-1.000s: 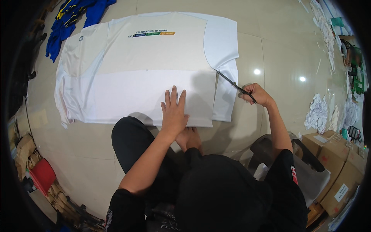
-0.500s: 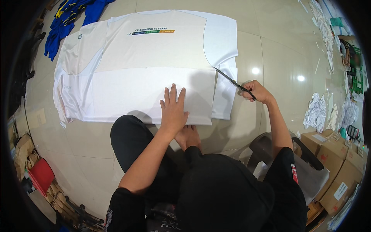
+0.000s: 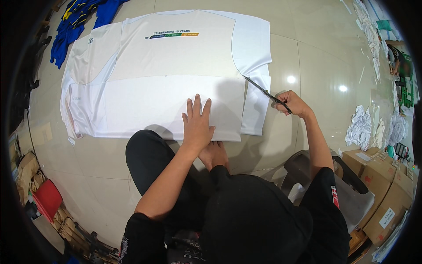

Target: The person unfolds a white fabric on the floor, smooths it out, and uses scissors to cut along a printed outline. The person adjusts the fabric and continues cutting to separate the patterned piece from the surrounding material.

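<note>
A large piece of white and cream fabric (image 3: pixel 176 57), printed with shirt-panel outlines and a small coloured strip, lies spread on the floor. My left hand (image 3: pixel 198 124) rests flat on its near part, fingers spread. In my right hand (image 3: pixel 292 105), beyond the fabric's right edge, is a pair of scissors (image 3: pixel 263 91) with dark handles. Their blades point up and left, and the tips are at the curved outline where a slit runs from the near edge. My bare foot (image 3: pixel 214 155) is beside the near edge, just below my left hand.
Blue garments (image 3: pixel 72 37) with yellow parts lie at the far left. Crumpled white scraps (image 3: pixel 359 127) are on the floor at the right. Cardboard boxes (image 3: pixel 377 180) and a grey plastic stool (image 3: pixel 351 198) stand at the near right. A red object (image 3: pixel 47 200) sits at the left.
Almost nothing differs. The fabric's edges have shifted very slightly; both hands and the scissors stay in about the same place.
</note>
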`<action>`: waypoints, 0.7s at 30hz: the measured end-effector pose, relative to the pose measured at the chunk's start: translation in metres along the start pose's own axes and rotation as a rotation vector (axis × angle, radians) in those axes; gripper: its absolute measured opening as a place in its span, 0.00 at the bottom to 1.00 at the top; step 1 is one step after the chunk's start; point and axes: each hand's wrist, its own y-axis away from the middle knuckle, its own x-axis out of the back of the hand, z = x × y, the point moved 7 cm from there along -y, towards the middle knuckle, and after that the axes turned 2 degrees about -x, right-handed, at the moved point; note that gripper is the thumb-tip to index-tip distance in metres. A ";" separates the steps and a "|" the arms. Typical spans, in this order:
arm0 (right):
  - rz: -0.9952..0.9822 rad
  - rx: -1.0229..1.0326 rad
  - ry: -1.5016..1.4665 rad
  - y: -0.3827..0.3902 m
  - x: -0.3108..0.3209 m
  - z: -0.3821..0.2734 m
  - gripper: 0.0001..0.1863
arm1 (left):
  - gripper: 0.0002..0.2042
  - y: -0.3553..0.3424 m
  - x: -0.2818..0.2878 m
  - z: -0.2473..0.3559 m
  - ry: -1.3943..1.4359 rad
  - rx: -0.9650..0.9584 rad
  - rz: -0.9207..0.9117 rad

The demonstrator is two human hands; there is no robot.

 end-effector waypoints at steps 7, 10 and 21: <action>0.014 0.008 0.038 -0.001 -0.006 -0.007 0.18 | 0.45 0.000 0.000 0.000 0.006 -0.002 0.001; 0.008 0.019 0.038 -0.004 -0.010 -0.014 0.19 | 0.45 0.000 0.001 0.000 0.014 0.003 -0.002; -0.029 0.016 -0.034 -0.012 -0.014 -0.012 0.17 | 0.45 0.001 -0.001 -0.002 0.013 0.003 0.006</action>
